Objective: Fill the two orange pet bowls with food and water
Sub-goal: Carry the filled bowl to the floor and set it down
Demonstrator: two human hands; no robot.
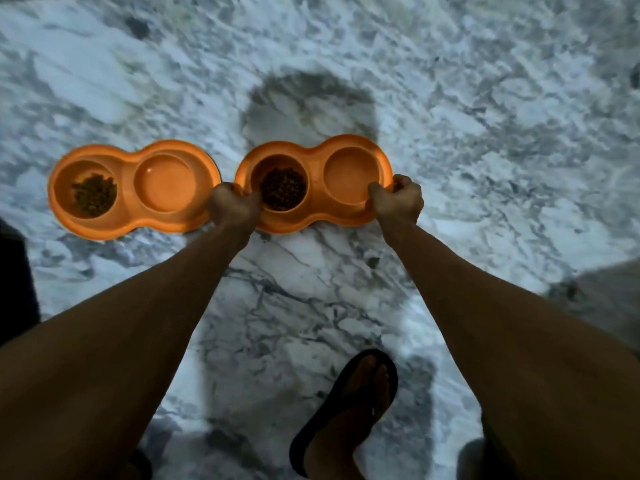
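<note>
Two orange double pet bowls lie side by side on a marble floor. The left bowl [130, 197] holds brown kibble [93, 195] in its left cup and clear water [165, 183] in its right cup. The right bowl [313, 157] has kibble [282, 188] in its left cup and water [351, 176] in its right cup. My left hand [230, 206] grips the right bowl's left rim. My right hand [398, 199] grips its right rim. Whether this bowl rests on the floor or hangs just above it I cannot tell.
White and grey marble floor [311, 289] spreads all around. My foot in a dark sandal [349, 407] stands near the bottom centre. A dark object [14, 282] sits at the left edge, and a grey surface [609, 296] shows at the right edge.
</note>
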